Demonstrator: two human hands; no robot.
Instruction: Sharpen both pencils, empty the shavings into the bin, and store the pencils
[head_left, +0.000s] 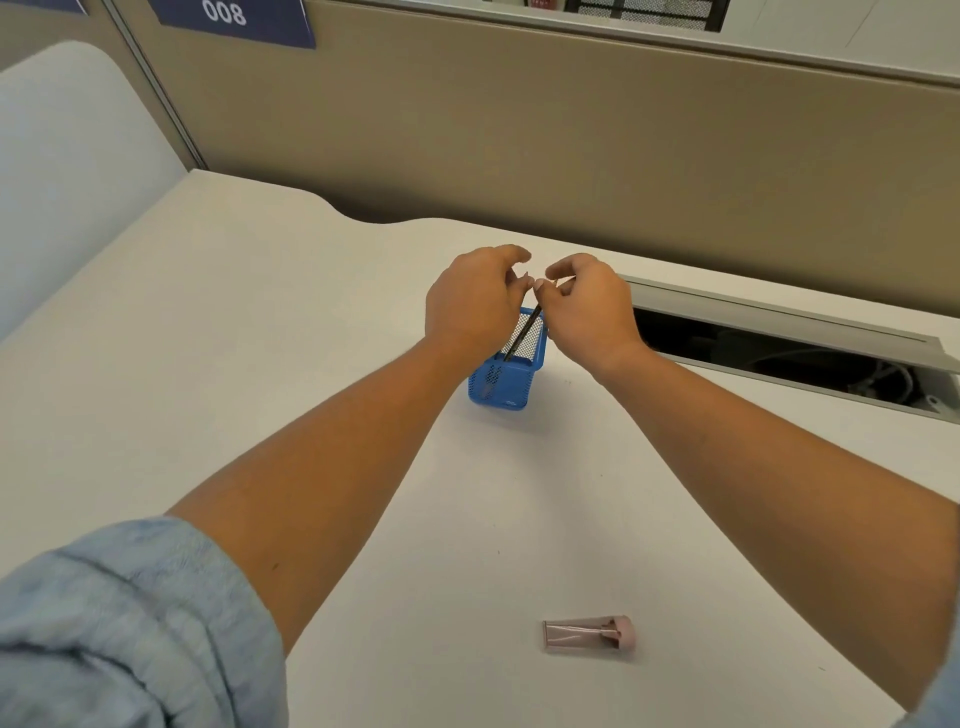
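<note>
sleeve cuffs (130, 623) of pale blue cloth, rolled up past the forearm, fill the near left corner, and a sliver of the same cloth shows at the near right edge. just beyond them, on the white desk (208, 364), a small pink pencil sharpener (588, 633) with a clear shavings chamber lies on its side, well apart from both hands and nearer the right forearm than the left. both bare forearms reach forward and converge over the middle of the desk. there a blue mesh pencil holder (506, 379) stands upright, its near wall visible between the two wrists and its rim partly covered by them. a dark pencil (524, 332) leans inside the holder, lower end down in the cup, upper end rising toward the fingers. the left hand (475, 306) hovers over the left side of the rim with fingers curled; whether it pinches anything cannot be told, since its fingertips face away. the right hand (592, 312) is curled over the right side, thumb and forefinger pinched at the pencil's top end, where a light tip shows. only one pencil can be made out clearly; whether a second sits in the cup cannot be told. farther right, an open cable tray (779, 338) with a raised grey lid is let into the desk. behind it all runs a beige partition (519, 145), with a blue sign reading 008 (228, 15) at upper left.
</note>
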